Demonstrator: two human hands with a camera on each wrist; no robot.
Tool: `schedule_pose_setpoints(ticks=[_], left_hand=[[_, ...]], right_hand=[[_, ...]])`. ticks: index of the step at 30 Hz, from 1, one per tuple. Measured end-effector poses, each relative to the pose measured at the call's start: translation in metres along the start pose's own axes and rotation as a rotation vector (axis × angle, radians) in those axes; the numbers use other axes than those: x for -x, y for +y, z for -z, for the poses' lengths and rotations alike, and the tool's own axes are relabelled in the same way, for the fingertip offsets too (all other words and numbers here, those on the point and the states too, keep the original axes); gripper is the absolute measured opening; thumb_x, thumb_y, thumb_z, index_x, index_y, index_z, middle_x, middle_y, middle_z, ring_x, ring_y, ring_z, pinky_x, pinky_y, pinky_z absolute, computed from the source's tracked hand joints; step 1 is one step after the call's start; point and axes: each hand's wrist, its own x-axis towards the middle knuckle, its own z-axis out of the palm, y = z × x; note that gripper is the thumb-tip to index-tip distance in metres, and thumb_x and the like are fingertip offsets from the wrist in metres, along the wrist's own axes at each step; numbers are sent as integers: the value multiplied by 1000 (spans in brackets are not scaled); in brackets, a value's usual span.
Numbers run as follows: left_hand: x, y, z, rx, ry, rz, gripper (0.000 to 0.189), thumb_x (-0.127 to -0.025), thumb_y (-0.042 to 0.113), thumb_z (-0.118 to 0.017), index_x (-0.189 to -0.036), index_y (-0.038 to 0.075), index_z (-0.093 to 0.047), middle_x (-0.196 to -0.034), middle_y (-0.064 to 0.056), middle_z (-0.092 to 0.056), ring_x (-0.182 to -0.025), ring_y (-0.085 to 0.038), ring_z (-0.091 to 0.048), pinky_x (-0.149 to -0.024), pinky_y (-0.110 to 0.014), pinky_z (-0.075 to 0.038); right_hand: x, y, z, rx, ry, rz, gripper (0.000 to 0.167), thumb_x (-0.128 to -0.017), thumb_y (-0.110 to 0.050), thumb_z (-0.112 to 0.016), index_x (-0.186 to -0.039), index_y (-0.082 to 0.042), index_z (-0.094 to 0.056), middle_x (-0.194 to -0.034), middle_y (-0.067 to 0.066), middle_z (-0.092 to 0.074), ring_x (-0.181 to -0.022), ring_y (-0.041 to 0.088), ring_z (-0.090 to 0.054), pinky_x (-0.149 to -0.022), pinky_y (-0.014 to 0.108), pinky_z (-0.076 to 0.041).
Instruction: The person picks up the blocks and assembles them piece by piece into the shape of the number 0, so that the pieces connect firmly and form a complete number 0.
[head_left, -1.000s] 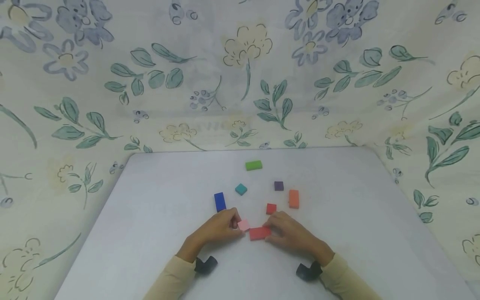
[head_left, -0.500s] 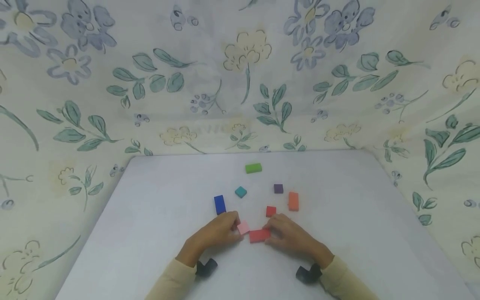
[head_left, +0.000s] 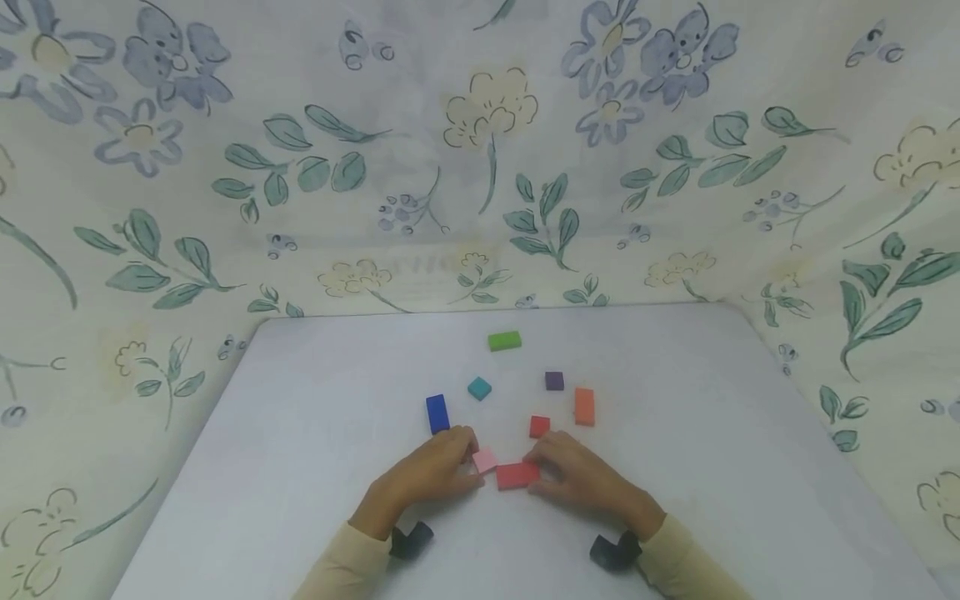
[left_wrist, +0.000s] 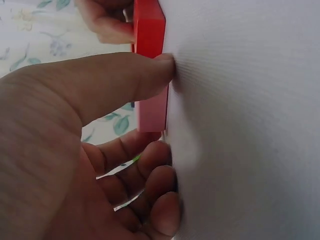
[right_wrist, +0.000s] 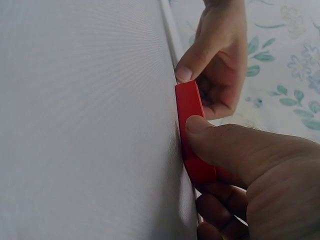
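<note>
In the head view, my left hand (head_left: 431, 468) pinches a small pink block (head_left: 485, 461) between thumb and fingers. The thumb lies across that pink block (left_wrist: 152, 117) in the left wrist view. My right hand (head_left: 581, 475) grips the right end of a red rectangular block (head_left: 514, 476), with the thumb on its near side in the right wrist view. A corner of the pink block meets or nearly meets the red block's left end. Both lie on the white table (head_left: 480, 550). A small red square block (head_left: 539, 426) sits just beyond the right fingers.
A blue block (head_left: 437, 413) lies just beyond the left hand. Farther back are a teal block (head_left: 479, 388), a purple block (head_left: 554, 381), an orange block (head_left: 584, 407) and a green block (head_left: 504, 341). Floral cloth (head_left: 420, 283) hangs behind the table.
The head view has tilted slightly, so the whole scene sits a little lower in the picture. Both hands keep their grips, and the blocks show no clear movement on the table.
</note>
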Motion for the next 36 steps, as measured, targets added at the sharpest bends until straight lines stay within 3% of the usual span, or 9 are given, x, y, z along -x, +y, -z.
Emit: schedule_pose_setpoints(ticks=[3, 6, 11, 14, 19, 26, 36], left_hand=[[4, 4, 3, 16, -6, 21, 45, -87, 30, -77, -121, 9, -56, -104, 0, -59, -95, -13, -57, -88, -35, -55], [9, 12, 5, -19, 50, 1, 49, -89, 31, -75, -128, 8, -54, -112, -3, -58, -101, -14, -57, -94, -38, -54], [23, 27, -2, -217, 240, -148, 40, -92, 31, -71, -125, 11, -60, -111, -1, -60, -98, -11, -56, -91, -30, -55], [31, 31, -13, -317, 301, -225, 37, -92, 34, -71, -122, 13, -64, -114, -1, -63, -104, -13, -60, -93, -30, -55], [38, 32, -31, -361, 338, -257, 40, -92, 35, -71, -124, 12, -65, -124, -3, -65, -119, -18, -61, -100, -35, -52], [40, 31, -42, -382, 408, -312, 41, -89, 32, -74, -125, 12, -68, -123, -1, -66, -117, -17, -61, -93, -35, -54], [40, 31, -47, -394, 373, -289, 44, -90, 33, -73, -129, 14, -66, -127, 0, -64, -123, -17, -59, -97, -36, -52]], right_hand=[[0, 1, 0, -3, -3, -10, 32, -89, -31, -75, -119, -23, -67, -111, -13, -64, -107, 5, -55, -97, 27, -51], [0, 3, 0, -4, -5, -14, 32, -89, -32, -75, -119, -24, -67, -112, -14, -63, -108, 4, -55, -97, 27, -51], [-2, 5, -1, 5, 13, 9, 32, -88, -31, -77, -118, -23, -67, -110, -14, -64, -106, 4, -56, -94, 25, -52], [-2, 5, -1, 0, 27, 34, 33, -87, -29, -78, -117, -21, -68, -110, -12, -66, -106, 6, -57, -94, 26, -52], [-1, 5, -1, -11, 49, 54, 32, -86, -28, -79, -115, -20, -69, -111, -11, -66, -108, 7, -57, -96, 29, -51], [0, 4, -2, -15, 59, 78, 31, -85, -26, -79, -114, -17, -69, -111, -8, -67, -109, 11, -59, -97, 31, -51], [-1, 6, -1, -16, 38, 32, 31, -86, -27, -78, -115, -19, -69, -112, -8, -67, -110, 10, -58, -99, 32, -50]])
